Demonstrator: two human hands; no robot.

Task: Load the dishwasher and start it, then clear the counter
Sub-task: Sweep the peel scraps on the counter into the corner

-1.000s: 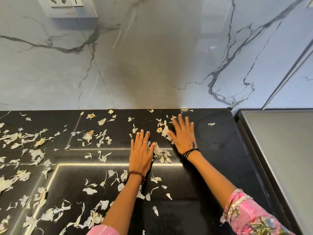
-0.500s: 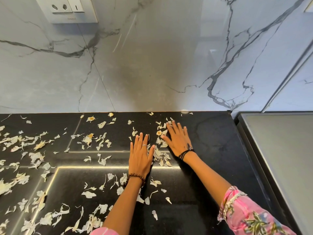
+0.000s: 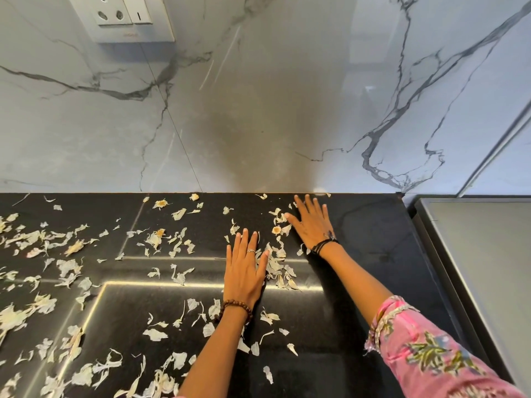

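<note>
Glossy black stone counter point(image 3: 359, 326) against white marble-veined backsplash point(image 3: 258, 110). Pale garlic peels point(image 3: 275, 268) scattered across counter, thickest at left. Left hand point(image 3: 244, 271) flat, fingers straight, beside small peel pile. Right hand point(image 3: 311, 222) flat, fingers spread, near backsplash. Wall socket point(image 3: 126, 15) upper left. Steel appliance top point(image 3: 482, 254) at right.

The counter point(image 3: 359, 326) is glossy black, strewn with pale white and yellowish peels point(image 3: 275, 268). Behind the counter, the wall point(image 3: 258, 110) is white marble with grey veins and carries a white socket point(image 3: 126, 18). The sleeve point(image 3: 425, 351) over the counter is pink with green flowers.
</note>
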